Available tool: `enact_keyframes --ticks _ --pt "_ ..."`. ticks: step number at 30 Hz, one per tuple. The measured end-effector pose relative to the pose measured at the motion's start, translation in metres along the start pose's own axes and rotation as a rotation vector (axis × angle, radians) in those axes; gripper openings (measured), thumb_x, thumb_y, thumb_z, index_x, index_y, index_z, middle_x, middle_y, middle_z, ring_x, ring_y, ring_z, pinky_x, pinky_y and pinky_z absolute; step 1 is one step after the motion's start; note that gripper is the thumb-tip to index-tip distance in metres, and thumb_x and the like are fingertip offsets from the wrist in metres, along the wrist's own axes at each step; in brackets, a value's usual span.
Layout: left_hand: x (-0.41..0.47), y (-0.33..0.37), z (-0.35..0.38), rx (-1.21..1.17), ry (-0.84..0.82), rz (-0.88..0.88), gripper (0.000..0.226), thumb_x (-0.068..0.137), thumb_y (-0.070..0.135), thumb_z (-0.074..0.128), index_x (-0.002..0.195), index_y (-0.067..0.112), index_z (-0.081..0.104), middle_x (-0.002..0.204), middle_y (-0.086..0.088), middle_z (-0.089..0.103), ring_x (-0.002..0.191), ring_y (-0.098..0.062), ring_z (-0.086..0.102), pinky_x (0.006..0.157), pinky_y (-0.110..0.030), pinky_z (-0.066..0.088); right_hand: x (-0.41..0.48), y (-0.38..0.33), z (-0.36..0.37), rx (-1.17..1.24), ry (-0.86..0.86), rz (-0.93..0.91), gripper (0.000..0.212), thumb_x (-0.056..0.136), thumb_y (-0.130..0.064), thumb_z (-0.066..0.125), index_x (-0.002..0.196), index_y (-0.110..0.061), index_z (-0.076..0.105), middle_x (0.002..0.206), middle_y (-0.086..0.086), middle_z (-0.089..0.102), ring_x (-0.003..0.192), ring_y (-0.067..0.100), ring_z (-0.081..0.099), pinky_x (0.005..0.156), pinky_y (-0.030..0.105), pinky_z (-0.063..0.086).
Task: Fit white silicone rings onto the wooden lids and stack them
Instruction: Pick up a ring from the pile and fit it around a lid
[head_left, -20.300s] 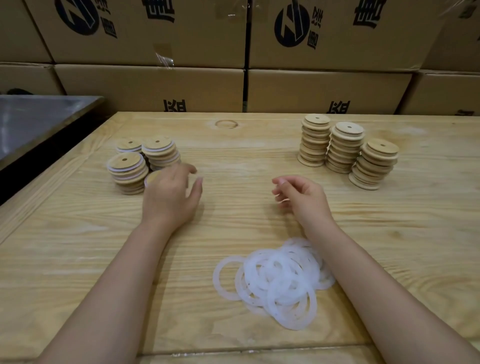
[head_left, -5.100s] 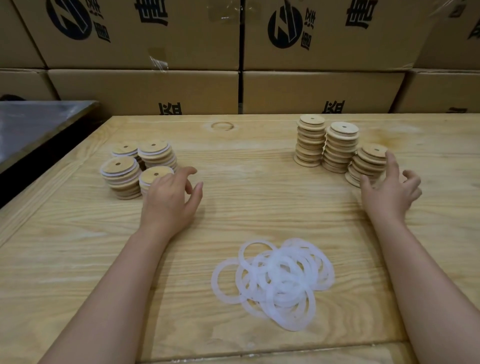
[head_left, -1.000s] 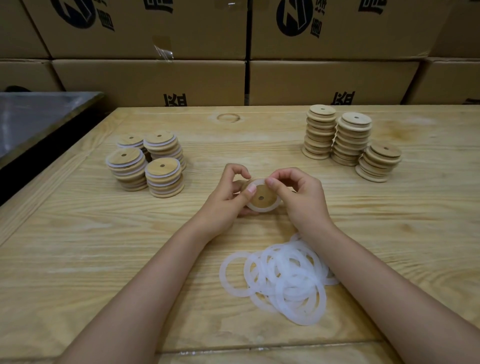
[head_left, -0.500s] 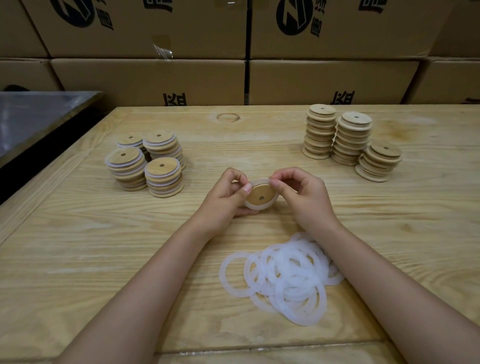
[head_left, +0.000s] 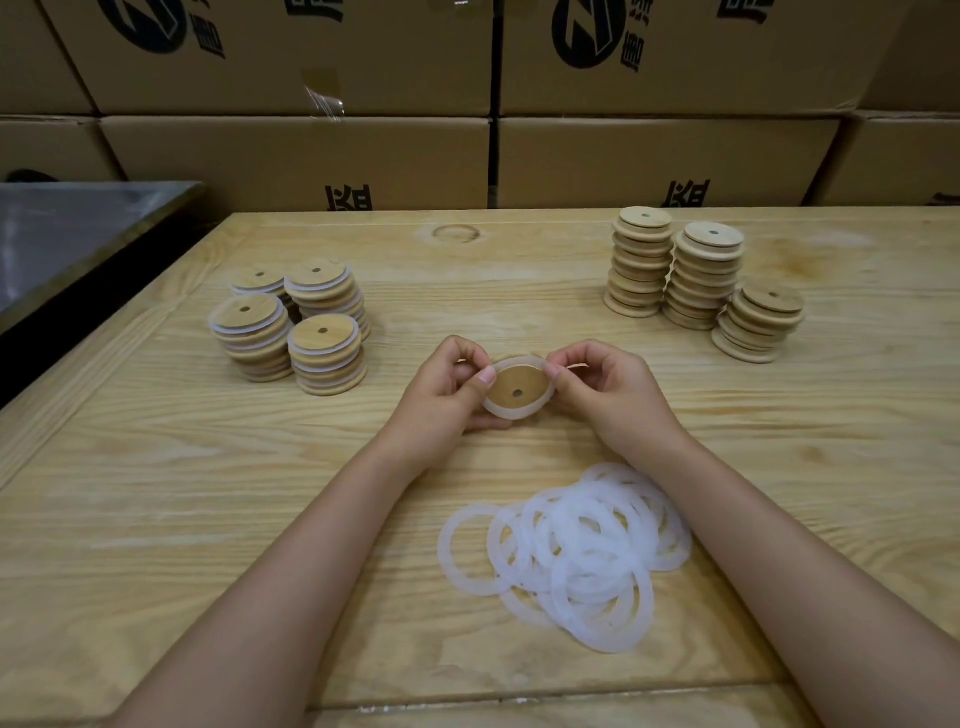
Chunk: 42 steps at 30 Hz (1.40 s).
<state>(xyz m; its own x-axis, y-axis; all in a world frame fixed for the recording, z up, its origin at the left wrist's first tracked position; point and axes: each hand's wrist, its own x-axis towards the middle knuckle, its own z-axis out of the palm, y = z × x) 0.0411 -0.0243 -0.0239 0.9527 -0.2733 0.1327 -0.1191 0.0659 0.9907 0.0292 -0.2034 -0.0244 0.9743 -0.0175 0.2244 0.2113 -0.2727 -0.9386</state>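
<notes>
Hands meet over mid-table. Left hand pinches the left edge of a wooden lid between thumb and curled fingers; right hand pinches the right edge the same way. Lid tilted toward the camera, small centre hole showing, held just above the table. White silicone ring lies around its rim: lower arc plain, upper ends hidden behind fingertips, so seating all round cannot be told. Between the forearms, nearer the body, loose rings in an overlapping pile; count hard to make out. Far left, four ringed stacks, the rear-left one mostly hidden behind its neighbours. Far right, three bare-lid stacks, touching, the rightmost shortest. Surface is pale pine boards with strong grain and a circular knot near the far edge. Dark metal surface at left, cut by the frame. Cardboard boxes stacked behind the table, black print cut off at top.
</notes>
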Motion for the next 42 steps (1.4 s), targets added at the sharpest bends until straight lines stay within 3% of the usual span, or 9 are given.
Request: enact_keyframes --ticks 12,17,20,22,25,29,35,42 --pt "0.000 0.002 -0.002 -0.075 0.026 -0.048 0.014 0.097 0.002 0.045 0.085 0.010 0.044 0.072 -0.002 0.057 0.072 -0.015 0.065 0.070 -0.041 0.058 0.002 0.002 -0.002 0.009 -0.056 0.038 0.008 0.088 -0.014 0.066 0.081 -0.018 0.067 0.079 0.003 0.070 0.078 0.021 0.065 0.086 0.051 0.052" --pt "0.000 0.000 -0.003 -0.073 0.003 -0.047 0.009 0.097 0.005 0.043 0.098 0.014 0.042 0.073 0.001 0.062 0.075 -0.013 0.066 0.072 -0.039 0.059 0.003 0.005 0.001 0.078 -0.013 0.095 0.005 0.086 -0.013 0.068 0.081 -0.013 0.068 0.084 0.006 0.070 0.084 0.023 0.068 0.082 0.037 0.057" --pt "0.001 0.001 -0.004 -0.051 -0.008 -0.079 0.021 0.099 0.007 0.042 0.118 0.014 0.047 0.099 -0.009 0.065 0.089 -0.018 0.065 0.075 -0.038 0.059 0.002 0.003 0.005 0.161 0.001 0.115 0.006 0.087 -0.009 0.066 0.082 -0.004 0.066 0.086 0.010 0.068 0.079 0.016 0.070 0.069 0.026 0.058" --pt "0.002 0.000 -0.002 0.005 -0.006 -0.077 0.023 0.099 0.012 0.044 0.120 0.008 0.054 0.109 -0.013 0.062 0.093 -0.018 0.065 0.074 -0.035 0.059 0.002 0.001 0.007 0.170 0.013 0.114 0.007 0.086 -0.007 0.067 0.080 -0.004 0.066 0.084 0.009 0.068 0.075 0.014 0.070 0.067 0.024 0.058" --pt "0.002 -0.003 0.001 0.082 0.030 -0.024 0.021 0.095 0.013 0.053 0.113 0.005 0.057 0.103 -0.011 0.065 0.088 -0.013 0.067 0.070 -0.032 0.060 0.002 0.001 0.008 0.206 0.028 0.137 0.008 0.085 -0.008 0.068 0.077 -0.006 0.067 0.083 0.012 0.070 0.076 0.017 0.071 0.072 0.028 0.059" --pt "0.003 -0.005 -0.004 -0.011 0.077 -0.035 0.010 0.095 0.012 0.052 0.100 0.012 0.061 0.090 -0.003 0.070 0.082 -0.014 0.070 0.064 -0.031 0.059 0.002 0.002 0.010 0.237 -0.041 0.209 0.007 0.084 -0.010 0.068 0.079 -0.004 0.068 0.086 0.013 0.071 0.085 0.023 0.070 0.084 0.033 0.057" --pt "0.005 -0.003 -0.010 -0.128 0.073 -0.045 0.011 0.095 0.010 0.051 0.097 0.010 0.062 0.081 -0.002 0.073 0.080 -0.018 0.071 0.059 -0.031 0.058 0.000 -0.006 0.009 0.378 -0.089 0.248 0.012 0.088 -0.004 0.062 0.076 -0.004 0.064 0.083 0.011 0.070 0.081 0.019 0.070 0.075 0.028 0.058" --pt "0.003 -0.001 -0.011 -0.188 0.071 -0.082 0.013 0.095 0.009 0.050 0.099 0.006 0.062 0.083 -0.008 0.072 0.080 -0.021 0.071 0.060 -0.034 0.059 -0.001 -0.011 0.008 0.219 -0.117 0.243 0.009 0.088 -0.006 0.064 0.079 -0.004 0.065 0.085 0.013 0.066 0.081 0.023 0.069 0.071 0.029 0.059"
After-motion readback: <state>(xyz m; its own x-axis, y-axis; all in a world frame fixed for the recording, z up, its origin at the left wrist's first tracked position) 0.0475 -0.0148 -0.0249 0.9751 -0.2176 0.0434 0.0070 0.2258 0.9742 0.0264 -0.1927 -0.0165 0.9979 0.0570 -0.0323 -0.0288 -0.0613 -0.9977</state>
